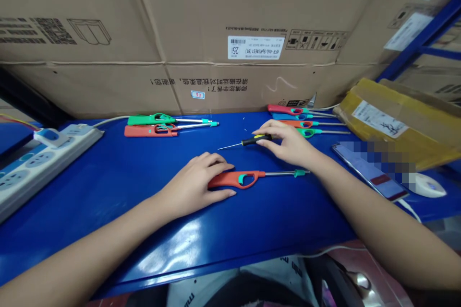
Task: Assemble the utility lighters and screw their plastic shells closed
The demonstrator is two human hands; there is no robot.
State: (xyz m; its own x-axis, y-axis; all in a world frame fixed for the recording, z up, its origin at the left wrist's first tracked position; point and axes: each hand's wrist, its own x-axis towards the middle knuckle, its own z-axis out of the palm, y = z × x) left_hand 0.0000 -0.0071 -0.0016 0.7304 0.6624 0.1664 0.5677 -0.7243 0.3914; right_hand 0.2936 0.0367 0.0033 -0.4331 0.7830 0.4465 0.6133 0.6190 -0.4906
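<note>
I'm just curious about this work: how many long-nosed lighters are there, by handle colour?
Red or orange plastic lighters with metal stems: 4
Green plastic lighters with metal stems: 2
Blue plastic lighter with metal stem: 1
Total: 7

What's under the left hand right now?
The handle of an orange lighter; its teal trigger and metal rod show uncovered. The left hand hides the handle's rear, so anything else beneath can't be seen.
</note>
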